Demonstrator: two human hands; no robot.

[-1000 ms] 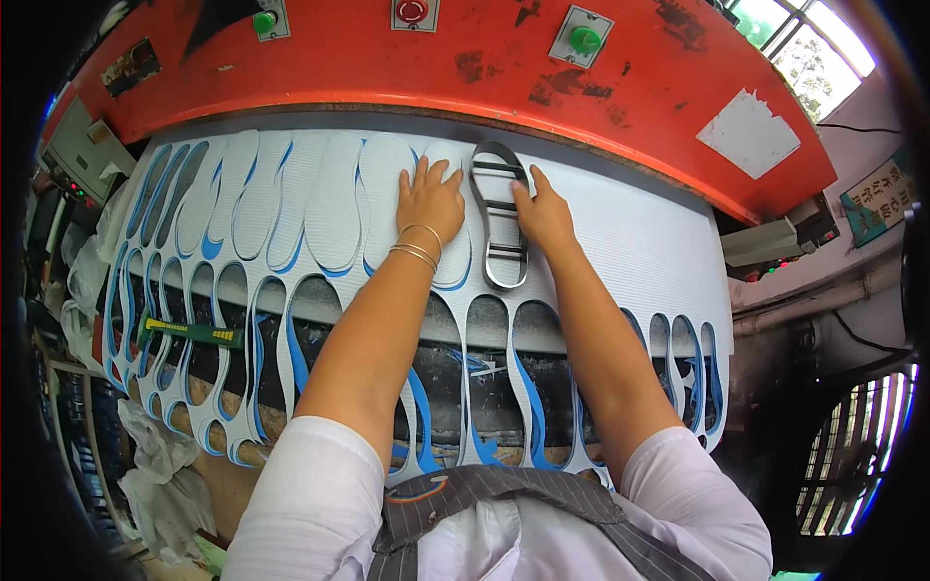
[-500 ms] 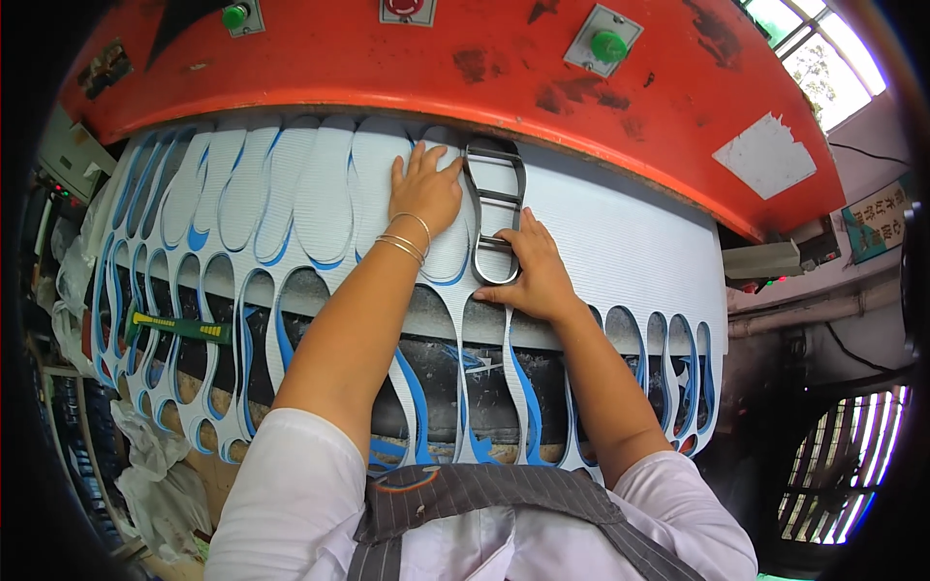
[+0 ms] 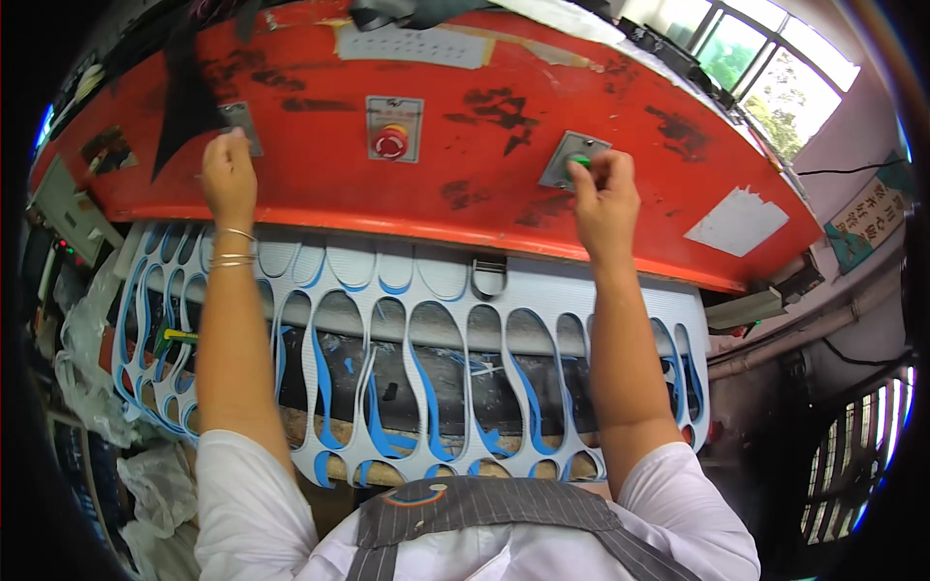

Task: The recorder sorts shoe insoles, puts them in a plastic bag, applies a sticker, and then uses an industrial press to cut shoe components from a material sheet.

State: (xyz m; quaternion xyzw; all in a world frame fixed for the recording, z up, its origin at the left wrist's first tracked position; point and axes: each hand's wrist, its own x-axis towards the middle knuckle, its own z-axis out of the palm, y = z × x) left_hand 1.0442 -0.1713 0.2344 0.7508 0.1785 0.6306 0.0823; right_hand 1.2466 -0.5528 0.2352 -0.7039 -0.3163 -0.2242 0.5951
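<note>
My right hand [image 3: 608,198] has its thumb and curled fingers at a green push button [image 3: 579,161] on the red machine beam [image 3: 484,184]. Up at the left, my left hand [image 3: 231,179] is closed, its fingertips against another metal button plate [image 3: 254,136]; whatever lies under them is hidden. Below the beam lies a white ribbed sheet [image 3: 620,283] with blue showing along its cut edges and rows of sole-shaped cuts and holes. A black metal sole-shaped cutting die [image 3: 490,279] stands on it, only its near end showing from under the beam.
Between my hands a red stop button [image 3: 390,142] sits on the beam. A yellow and green tool handle [image 3: 180,336] lies by the sheet's left side. Clear plastic bags [image 3: 160,489] hang at the left. A pipe [image 3: 785,334] runs along the right wall.
Both hands have left the sheet and the cutting die and risen to the button plates on the beam. The beam now covers most of the die. The view has shifted upward.
</note>
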